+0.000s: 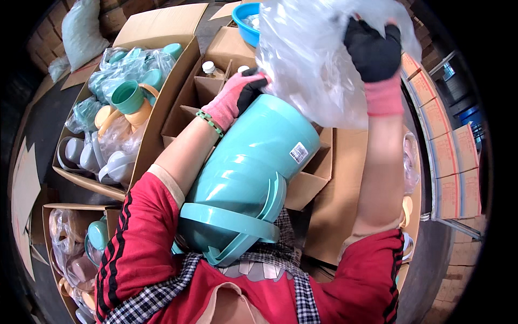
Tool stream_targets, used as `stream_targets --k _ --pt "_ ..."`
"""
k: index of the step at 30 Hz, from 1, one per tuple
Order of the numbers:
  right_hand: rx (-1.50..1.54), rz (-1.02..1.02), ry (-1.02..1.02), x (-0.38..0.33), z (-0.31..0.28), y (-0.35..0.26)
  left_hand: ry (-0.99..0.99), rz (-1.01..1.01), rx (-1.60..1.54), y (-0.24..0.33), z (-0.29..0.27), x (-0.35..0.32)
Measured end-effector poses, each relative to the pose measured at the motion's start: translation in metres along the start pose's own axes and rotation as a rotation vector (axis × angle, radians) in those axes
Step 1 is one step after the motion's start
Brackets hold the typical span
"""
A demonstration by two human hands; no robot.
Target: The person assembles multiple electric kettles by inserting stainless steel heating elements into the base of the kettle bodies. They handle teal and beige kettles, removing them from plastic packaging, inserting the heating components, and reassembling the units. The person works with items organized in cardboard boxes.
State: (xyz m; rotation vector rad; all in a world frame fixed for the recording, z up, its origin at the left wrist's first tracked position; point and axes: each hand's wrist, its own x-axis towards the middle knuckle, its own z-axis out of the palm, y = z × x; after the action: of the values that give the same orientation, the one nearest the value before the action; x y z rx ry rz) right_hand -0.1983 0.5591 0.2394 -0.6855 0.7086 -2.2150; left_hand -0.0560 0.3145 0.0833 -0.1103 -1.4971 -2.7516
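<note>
A teal plastic jug (243,146) leans against my chest, tilted, its handle and loop toward me. Its flat end points away, with a small white barcode sticker near that rim. Beyond the jug spreads a clear plastic bag (307,59). My left hand (240,94), in a pink and black glove, pinches the bag's near left edge just above the jug. My right hand (375,51), gloved the same way, is raised at the upper right with its fingers closed on the bag's top. The bag hangs between both hands, apart from most of the jug.
An open carton (186,65) at left holds bagged teal, yellow and grey jugs. Below it stands another carton (113,216) with wrapped jugs. A divided carton (189,105) with white-capped bottles lies ahead, a blue basin (245,33) beyond it. Stacked boxes (445,151) line the right.
</note>
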Motion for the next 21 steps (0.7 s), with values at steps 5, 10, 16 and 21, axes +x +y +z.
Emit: stream_targets --k 5,10,16,21 --pt "-1.117 -0.527 0.599 -0.016 0.027 0.056 0.112 0.219 -0.338 0.015 0.016 0.0" --pt "-2.023 -0.522 0.12 -0.044 0.067 0.132 0.184 0.702 0.362 0.008 0.008 0.001" --pt "-1.154 -0.397 0.57 -0.038 0.037 0.097 0.126 0.344 -0.496 0.023 0.02 -0.01" --pt "-1.09 -0.503 0.297 -0.041 0.021 0.071 0.342 0.272 -0.177 0.014 0.007 -0.001"
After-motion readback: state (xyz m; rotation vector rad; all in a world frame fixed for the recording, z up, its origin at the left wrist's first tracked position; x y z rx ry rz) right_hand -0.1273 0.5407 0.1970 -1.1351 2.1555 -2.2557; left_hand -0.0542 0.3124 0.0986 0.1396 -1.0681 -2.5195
